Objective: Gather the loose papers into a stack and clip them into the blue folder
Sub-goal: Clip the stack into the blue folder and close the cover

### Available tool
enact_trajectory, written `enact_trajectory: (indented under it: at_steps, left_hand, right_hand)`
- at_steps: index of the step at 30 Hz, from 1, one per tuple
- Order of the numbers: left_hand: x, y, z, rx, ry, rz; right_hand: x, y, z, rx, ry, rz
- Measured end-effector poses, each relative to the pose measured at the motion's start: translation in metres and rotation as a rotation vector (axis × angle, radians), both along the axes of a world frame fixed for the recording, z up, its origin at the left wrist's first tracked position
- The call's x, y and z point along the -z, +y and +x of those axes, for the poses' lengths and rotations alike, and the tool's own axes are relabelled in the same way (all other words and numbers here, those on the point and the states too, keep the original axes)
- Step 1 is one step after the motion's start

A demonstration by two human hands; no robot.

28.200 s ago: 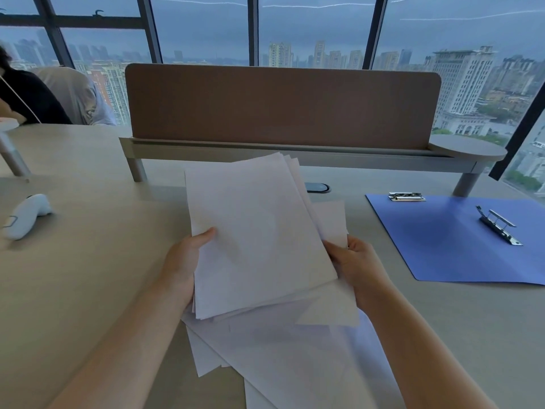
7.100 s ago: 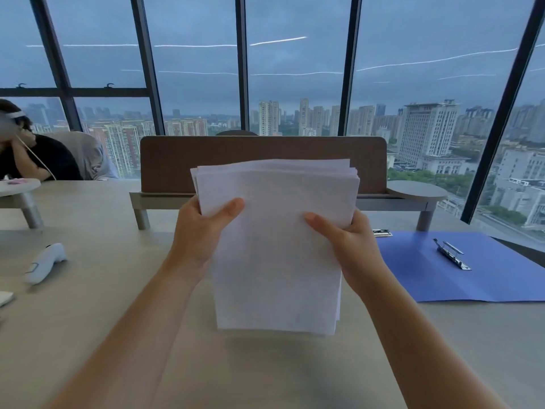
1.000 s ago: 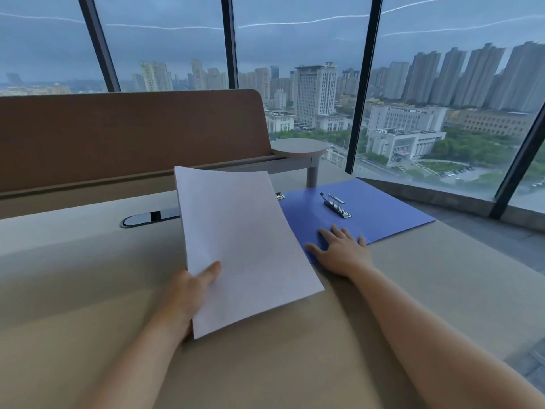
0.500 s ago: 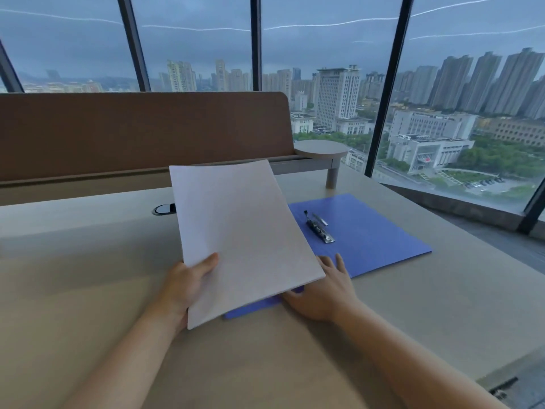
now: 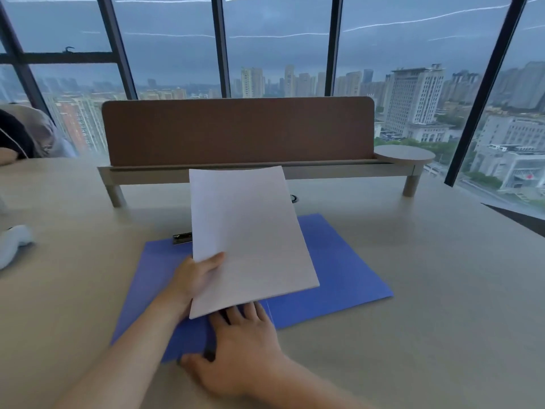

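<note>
Since half a sec ago the flat blue card folder (image 5: 339, 270) has slid in toward the person and now lies open right in front of them on the pale wood surface (image 5: 442, 261), w/ the squared stack of white paper sheets (image 5: 247, 237) carried over it rather than beside it. Left hand (image 5: 194, 277) pinches the stack's lower left edge, thumb on top, fingers hidden underneath, so the sheets hang tilted above the folder, not resting on it. Right hand (image 5: 244, 340) lies flat w/ fingers spread on the folder's near edge, holding nothing, just pinning or dragging it. A small metal clip piece (image 5: 182, 238) sits at the folder's far left corner, just beside the stack's edge; the folder's own clamp isn't visible, prob. hidden behind the paper. Progress, as I judge it: gathering and squaring look done, no loose sheets in view. Left to do: lay the stack onto the folder, line it up w/ the clamp, close the clamp, maybe shut the cover. A white handheld device (image 5: 13, 243) sits far left, well apart.
</note>
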State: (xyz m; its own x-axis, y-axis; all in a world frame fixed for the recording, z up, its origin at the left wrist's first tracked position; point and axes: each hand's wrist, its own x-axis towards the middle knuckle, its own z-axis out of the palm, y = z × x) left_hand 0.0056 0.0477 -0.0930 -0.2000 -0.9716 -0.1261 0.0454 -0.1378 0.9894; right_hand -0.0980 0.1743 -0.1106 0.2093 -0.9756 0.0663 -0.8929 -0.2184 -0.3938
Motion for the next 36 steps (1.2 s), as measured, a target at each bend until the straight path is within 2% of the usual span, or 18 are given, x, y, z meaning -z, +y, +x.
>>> enact_trajectory:
  at_steps: [5, 8, 10, 11, 14, 16, 20, 25, 27, 28, 30, 32, 34, 36]
  left_hand:
    - [0.003, -0.009, 0.042, 0.032, 0.046, 0.033]
    - [0.003, -0.013, 0.052, 0.025, 0.077, 0.048]
    - [0.002, -0.013, 0.053, 0.035, 0.041, 0.035]
    - [0.002, -0.012, 0.053, 0.056, 0.02, 0.024]
    - [0.003, -0.012, 0.05, 0.115, -0.024, -0.022]
    - [0.003, -0.011, 0.049, 0.124, -0.034, -0.049]
    - [0.002, -0.011, 0.047, 0.105, -0.07, -0.074]
    - [0.001, -0.008, 0.037, 0.064, -0.064, -0.048]
    - [0.0, -0.006, 0.03, 0.069, -0.079, -0.052]
    - [-0.001, -0.004, 0.026, 0.074, -0.081, -0.055]
    - [-0.004, 0.001, 0.018, 0.089, -0.085, -0.061]
    - [-0.007, 0.008, 0.008, 0.109, -0.082, -0.069]
    - [-0.012, 0.014, -0.002, 0.125, -0.074, -0.084]
    - [-0.019, 0.019, -0.01, 0.133, -0.068, -0.121]
  right_hand:
    - [-0.016, -0.009, -0.026, -0.168, -0.032, -0.112]
    - [-0.002, -0.016, -0.073, -0.091, 0.001, -0.287]
    - [0.006, -0.021, -0.102, -0.008, 0.022, -0.467]
    - [0.007, -0.025, -0.114, 0.044, 0.01, -0.482]
    - [0.004, -0.047, -0.144, 0.253, -0.072, -0.39]
    - [0.005, -0.061, -0.154, 0.357, -0.051, -0.283]
    - [0.016, -0.073, -0.154, 0.284, 0.21, 0.018]
    - [0.016, -0.067, -0.154, 0.237, 0.243, 0.022]
    - [0.011, -0.064, -0.154, 0.254, 0.11, -0.015]
    - [0.006, -0.062, -0.154, 0.299, -0.073, -0.022]
    - [-0.008, -0.059, -0.152, 0.422, -0.588, 0.001]
    - [-0.027, -0.053, -0.152, 0.473, -1.012, 0.037]
    - [-0.045, -0.046, -0.153, 0.432, -1.241, 0.104]
    - [-0.06, -0.041, -0.153, 0.349, -1.331, 0.155]
